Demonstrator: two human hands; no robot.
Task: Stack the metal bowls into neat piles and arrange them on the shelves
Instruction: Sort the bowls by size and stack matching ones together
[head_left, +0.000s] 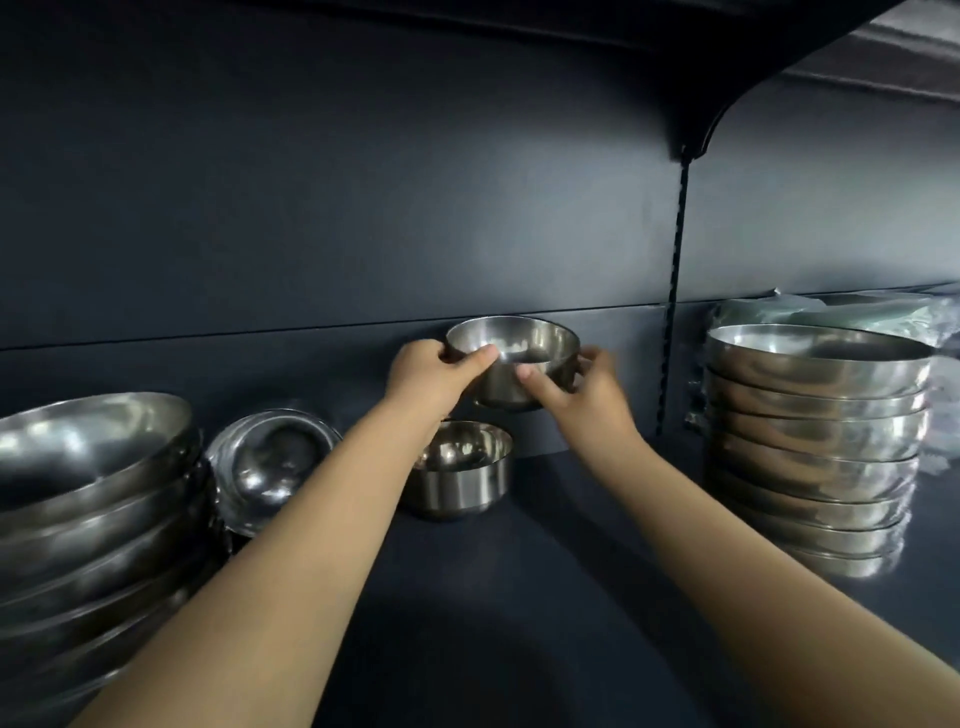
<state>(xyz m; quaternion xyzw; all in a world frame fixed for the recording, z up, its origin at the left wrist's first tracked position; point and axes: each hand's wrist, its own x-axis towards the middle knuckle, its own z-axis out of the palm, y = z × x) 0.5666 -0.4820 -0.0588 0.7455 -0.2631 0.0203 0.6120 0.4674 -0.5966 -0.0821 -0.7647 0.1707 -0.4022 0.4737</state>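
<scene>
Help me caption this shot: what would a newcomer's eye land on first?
First, the small metal bowl held up by both hands, left hand and right hand, mid-frame above a second small bowl on the dark shelf. Then the tall bowl stacks: one far right, one at the left edge.

We see two bare forearms and both hands: left hand (426, 376), right hand (582, 395). No sleeves, gloves, rings or watch appear; fingernails are short and unpainted.

No text, label or number can be read anywhere here.
</scene>
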